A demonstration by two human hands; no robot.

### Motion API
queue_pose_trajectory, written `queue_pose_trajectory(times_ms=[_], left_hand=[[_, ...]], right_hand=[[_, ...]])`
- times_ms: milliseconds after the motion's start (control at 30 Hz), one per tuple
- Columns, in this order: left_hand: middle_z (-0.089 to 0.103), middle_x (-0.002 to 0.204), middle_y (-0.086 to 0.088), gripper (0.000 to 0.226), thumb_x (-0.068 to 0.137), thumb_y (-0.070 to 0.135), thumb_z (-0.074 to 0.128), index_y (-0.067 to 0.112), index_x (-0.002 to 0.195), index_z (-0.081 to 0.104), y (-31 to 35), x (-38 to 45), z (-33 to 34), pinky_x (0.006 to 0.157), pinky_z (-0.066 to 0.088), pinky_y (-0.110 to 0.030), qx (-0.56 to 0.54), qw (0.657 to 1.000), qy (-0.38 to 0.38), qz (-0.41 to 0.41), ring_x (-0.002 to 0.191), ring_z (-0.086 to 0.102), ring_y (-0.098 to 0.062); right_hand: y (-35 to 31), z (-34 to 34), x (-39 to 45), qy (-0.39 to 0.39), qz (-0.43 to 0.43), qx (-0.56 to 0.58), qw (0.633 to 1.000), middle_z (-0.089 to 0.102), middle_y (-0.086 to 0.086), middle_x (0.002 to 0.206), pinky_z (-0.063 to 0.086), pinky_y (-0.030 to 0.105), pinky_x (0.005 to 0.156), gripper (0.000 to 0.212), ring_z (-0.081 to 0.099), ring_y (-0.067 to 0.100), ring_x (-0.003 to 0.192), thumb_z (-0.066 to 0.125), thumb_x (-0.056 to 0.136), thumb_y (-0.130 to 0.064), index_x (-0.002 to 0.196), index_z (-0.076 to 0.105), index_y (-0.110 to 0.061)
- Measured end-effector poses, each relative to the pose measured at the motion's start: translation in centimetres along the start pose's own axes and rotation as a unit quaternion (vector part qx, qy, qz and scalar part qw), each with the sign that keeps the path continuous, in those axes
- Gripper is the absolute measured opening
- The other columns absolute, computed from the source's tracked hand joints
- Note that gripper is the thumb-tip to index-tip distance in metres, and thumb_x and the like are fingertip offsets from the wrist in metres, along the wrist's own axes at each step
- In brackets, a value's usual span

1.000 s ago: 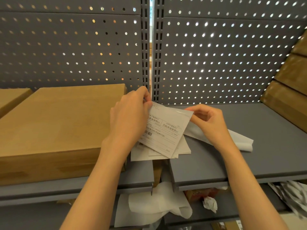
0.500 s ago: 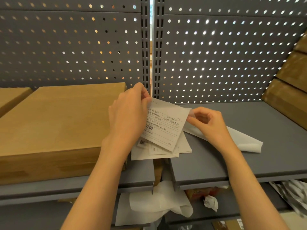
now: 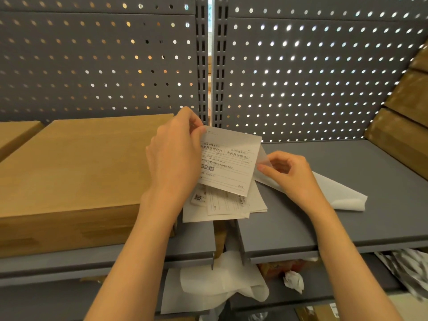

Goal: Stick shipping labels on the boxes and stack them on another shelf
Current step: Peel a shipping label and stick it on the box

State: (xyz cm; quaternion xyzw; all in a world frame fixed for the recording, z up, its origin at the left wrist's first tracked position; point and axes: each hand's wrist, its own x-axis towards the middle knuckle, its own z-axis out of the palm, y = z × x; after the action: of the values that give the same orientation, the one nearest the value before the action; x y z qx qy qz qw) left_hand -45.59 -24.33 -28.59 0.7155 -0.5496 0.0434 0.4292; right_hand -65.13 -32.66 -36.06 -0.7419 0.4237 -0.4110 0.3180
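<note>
My left hand (image 3: 176, 156) pinches the top left corner of a white shipping label (image 3: 231, 163) with printed text and a barcode, held above the shelf. My right hand (image 3: 289, 172) grips the translucent backing sheet (image 3: 342, 193), which trails down and to the right from behind the label's right edge onto the shelf. Under the label lies a small pile of more labels (image 3: 227, 205). A large flat cardboard box (image 3: 81, 167) sits on the left shelf, just left of my left hand.
A grey right shelf (image 3: 347, 223) holds stacked cardboard boxes (image 3: 407, 126) at its far right. Another box (image 3: 14, 133) is at the far left. Perforated grey back panels (image 3: 301, 66) stand behind. On the lower shelf lie discarded backing sheets (image 3: 215, 281) and crumpled paper (image 3: 294, 280).
My right hand has drawn the backing sheet down and to the right, away from the label, and more of the sheet now lies on the shelf. My left hand keeps the label almost still.
</note>
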Motion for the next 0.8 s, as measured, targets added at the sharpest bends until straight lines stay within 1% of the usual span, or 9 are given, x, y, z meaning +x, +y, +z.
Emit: queue_pose_trajectory(times_ms=[133,233,300,400,433,500,567,633,800], left_hand=[[0.057,0.080,0.011,0.007,0.095,0.026,0.050,0.025,0.088,0.052,0.00,0.02,0.01,0.060,0.031,-0.029,-0.014,1.000,0.025,-0.005,0.073,0.053,-0.015],[0.055,0.078,0.013,0.007,0.095,0.026,0.050,0.025,0.088,0.052,0.04,0.05,0.07,0.062,0.040,-0.031,-0.027,0.999,0.047,-0.004,0.074,0.055,-0.013],[0.055,0.078,0.014,0.007,0.095,0.026,0.051,0.025,0.089,0.053,-0.02,0.07,0.16,0.064,0.046,-0.032,-0.040,0.997,0.059,0.000,0.073,0.056,-0.011],[0.050,0.074,0.020,0.006,0.095,0.027,0.051,0.025,0.089,0.053,-0.11,0.18,0.20,0.061,0.045,-0.024,-0.061,0.996,0.072,0.004,0.070,0.053,-0.001],[0.050,0.075,0.020,0.006,0.095,0.027,0.051,0.024,0.090,0.053,-0.11,0.23,0.19,0.060,0.045,-0.022,-0.065,0.995,0.076,0.003,0.070,0.053,-0.001],[0.053,0.080,0.018,0.006,0.095,0.027,0.051,0.023,0.091,0.054,-0.08,0.26,0.13,0.063,0.048,-0.025,-0.074,0.994,0.086,0.003,0.073,0.054,-0.005],[0.055,0.085,0.015,0.006,0.095,0.026,0.051,0.023,0.091,0.054,0.00,0.25,0.05,0.068,0.050,-0.032,-0.080,0.992,0.093,0.004,0.076,0.056,-0.008],[0.056,0.086,0.014,0.006,0.095,0.026,0.051,0.023,0.092,0.054,0.06,0.24,-0.03,0.070,0.051,-0.035,-0.086,0.991,0.100,0.002,0.078,0.056,-0.009],[0.055,0.083,0.016,0.007,0.095,0.022,0.051,0.018,0.093,0.056,0.10,0.20,-0.15,0.069,0.050,-0.033,-0.119,0.986,0.118,-0.001,0.077,0.056,-0.008]], right_hand=[[0.08,0.04,-0.04,-0.003,-0.002,-0.015,1.000,0.070,-0.015,0.086,0.050,0.025,0.080,0.010,0.064,0.004,0.084,0.067,0.086,-0.017,0.084,0.069,-0.026],[0.06,0.07,-0.02,-0.008,-0.003,-0.031,0.999,0.069,-0.018,0.086,0.047,0.013,0.074,0.011,0.063,-0.001,0.081,0.066,0.086,-0.017,0.083,0.068,-0.027],[0.02,0.08,-0.03,-0.009,-0.005,-0.037,0.999,0.069,-0.018,0.086,0.045,0.009,0.072,0.009,0.062,-0.001,0.081,0.066,0.086,-0.016,0.084,0.068,-0.025],[-0.03,0.05,-0.14,-0.006,-0.010,-0.037,0.999,0.069,-0.017,0.084,0.042,0.007,0.069,0.011,0.062,-0.002,0.078,0.066,0.086,-0.014,0.082,0.068,-0.024],[-0.03,0.04,-0.16,-0.006,-0.009,-0.037,0.999,0.069,-0.017,0.083,0.042,0.007,0.068,0.011,0.061,-0.002,0.078,0.066,0.086,-0.014,0.081,0.068,-0.024],[-0.01,0.04,-0.20,-0.003,-0.004,-0.039,0.999,0.069,-0.016,0.083,0.042,0.008,0.068,0.010,0.061,0.000,0.078,0.066,0.086,-0.015,0.082,0.068,-0.024],[0.10,0.02,-0.22,0.002,0.003,-0.046,0.999,0.069,-0.015,0.084,0.045,0.014,0.071,0.007,0.062,0.002,0.079,0.066,0.086,-0.017,0.083,0.068,-0.023],[0.19,-0.02,-0.23,0.006,0.008,-0.053,0.999,0.070,-0.013,0.085,0.046,0.021,0.074,0.006,0.062,0.005,0.081,0.066,0.086,-0.017,0.084,0.069,-0.021],[0.22,-0.03,-0.24,0.010,0.016,-0.067,0.998,0.071,-0.005,0.086,0.050,0.033,0.078,0.005,0.064,0.014,0.084,0.066,0.086,-0.015,0.086,0.070,-0.018]])
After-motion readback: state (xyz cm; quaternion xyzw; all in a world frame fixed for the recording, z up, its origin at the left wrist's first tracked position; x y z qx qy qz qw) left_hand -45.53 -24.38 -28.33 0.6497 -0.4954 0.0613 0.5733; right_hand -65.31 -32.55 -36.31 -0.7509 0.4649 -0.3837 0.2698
